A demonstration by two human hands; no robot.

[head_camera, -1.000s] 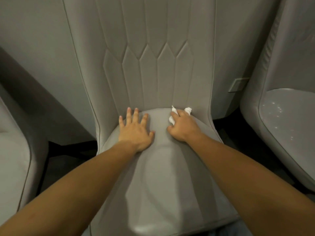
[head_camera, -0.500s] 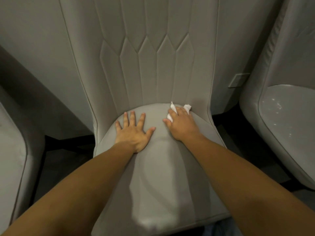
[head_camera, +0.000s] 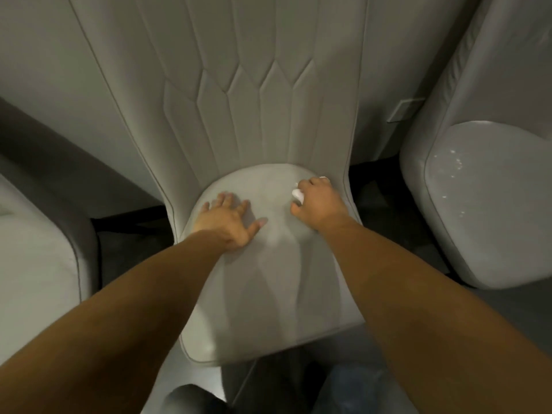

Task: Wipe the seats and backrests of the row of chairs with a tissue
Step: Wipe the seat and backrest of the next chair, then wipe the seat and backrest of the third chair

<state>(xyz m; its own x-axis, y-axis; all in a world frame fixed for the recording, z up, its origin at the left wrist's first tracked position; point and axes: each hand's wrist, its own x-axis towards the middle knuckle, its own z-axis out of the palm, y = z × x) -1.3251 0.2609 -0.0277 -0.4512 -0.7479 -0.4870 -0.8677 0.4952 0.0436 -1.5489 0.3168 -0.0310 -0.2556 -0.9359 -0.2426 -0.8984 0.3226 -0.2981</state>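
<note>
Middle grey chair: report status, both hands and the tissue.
Left hand flat, open on the grey padded chair seat. Right hand closed on the crumpled white tissue, pressed at the seat's rear right. Nothing in the way.

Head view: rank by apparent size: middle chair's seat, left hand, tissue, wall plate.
1. Middle chair's seat
2. Left hand
3. Wall plate and tissue: unsure. The right hand hides most of the tissue, and the plate sits farther from the camera.
</note>
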